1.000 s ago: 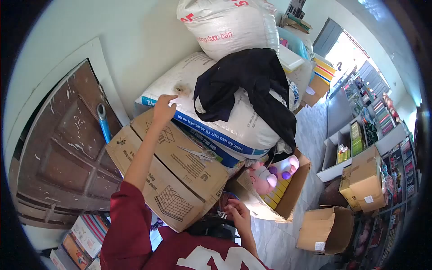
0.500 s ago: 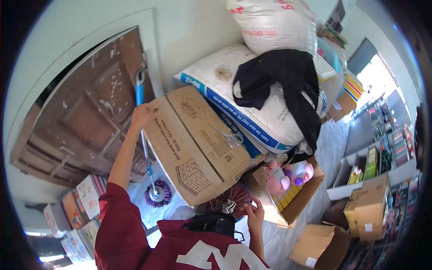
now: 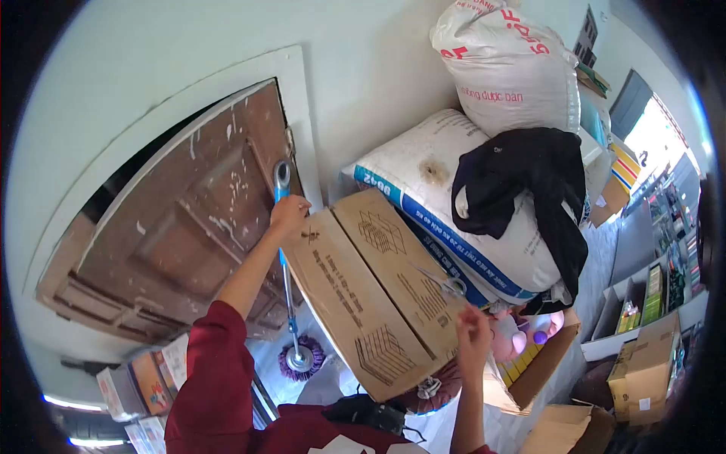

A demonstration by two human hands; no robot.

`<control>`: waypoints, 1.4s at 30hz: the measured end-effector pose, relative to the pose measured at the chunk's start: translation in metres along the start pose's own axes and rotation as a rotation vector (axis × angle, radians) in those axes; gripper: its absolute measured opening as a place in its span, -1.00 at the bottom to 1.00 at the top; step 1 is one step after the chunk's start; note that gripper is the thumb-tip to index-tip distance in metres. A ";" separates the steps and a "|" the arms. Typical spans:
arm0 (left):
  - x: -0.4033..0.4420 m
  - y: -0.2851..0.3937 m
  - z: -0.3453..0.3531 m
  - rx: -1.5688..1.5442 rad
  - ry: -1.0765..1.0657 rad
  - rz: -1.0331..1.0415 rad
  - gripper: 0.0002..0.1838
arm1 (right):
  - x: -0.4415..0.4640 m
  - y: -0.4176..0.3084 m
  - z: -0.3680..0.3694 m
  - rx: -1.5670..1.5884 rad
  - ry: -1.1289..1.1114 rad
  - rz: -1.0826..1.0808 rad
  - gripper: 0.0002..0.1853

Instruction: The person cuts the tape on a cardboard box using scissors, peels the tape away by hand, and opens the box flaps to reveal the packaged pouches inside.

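A closed cardboard box (image 3: 359,280) with printed drawings lies tilted before me, a taped seam along its top. At its far left corner is my left hand (image 3: 287,215), fingers bent together; whether they pinch anything is hidden. Scissors (image 3: 454,286) rest on the box's right side. Just below them hovers my right hand (image 3: 474,337), fingers loosely bent and apart, nothing visible in them. Behind my left hand stands a mop with a blue handle (image 3: 283,189) and a purple head (image 3: 301,359). Under the near edge of the box, a dark red tied bag (image 3: 439,390) shows.
Large white sacks (image 3: 423,163) are stacked beyond the box, a black garment (image 3: 522,178) draped over them. An open carton (image 3: 533,378) with pink plush toys (image 3: 508,339) stands at right. A brown door (image 3: 204,219) is on the left, above several boxes (image 3: 151,382). More cartons (image 3: 643,363) line the right.
My right hand has moved up from beside the dark red bag to near the scissors. My left hand stays at the box's far left corner, its fingers now more bent. The view has shifted.
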State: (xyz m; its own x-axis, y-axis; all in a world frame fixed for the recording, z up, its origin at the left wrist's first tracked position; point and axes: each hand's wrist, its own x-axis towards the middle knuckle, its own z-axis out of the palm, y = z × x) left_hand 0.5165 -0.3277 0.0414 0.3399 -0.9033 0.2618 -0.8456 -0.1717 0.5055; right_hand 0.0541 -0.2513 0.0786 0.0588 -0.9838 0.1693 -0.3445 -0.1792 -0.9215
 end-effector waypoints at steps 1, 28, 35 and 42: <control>0.013 -0.006 0.005 -0.026 -0.066 0.030 -0.83 | 0.020 -0.007 0.010 -0.126 0.052 -0.050 -0.67; 0.056 -0.035 0.062 -0.617 -0.636 -0.444 -0.75 | 0.074 0.053 0.081 -0.735 0.237 -0.111 -0.71; 0.061 -0.052 0.081 -0.541 -0.603 -0.354 -0.80 | 0.075 0.057 0.082 -0.720 0.237 -0.112 -0.71; 0.061 -0.015 0.052 -0.383 -0.617 -0.141 -0.63 | 0.074 0.053 0.082 -0.747 0.225 -0.116 -0.70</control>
State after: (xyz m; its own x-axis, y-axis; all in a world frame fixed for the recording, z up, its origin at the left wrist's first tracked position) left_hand 0.5288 -0.4001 0.0070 0.0463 -0.9590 -0.2796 -0.5694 -0.2553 0.7814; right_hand 0.1165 -0.3342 0.0136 -0.0307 -0.9204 0.3898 -0.8909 -0.1516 -0.4281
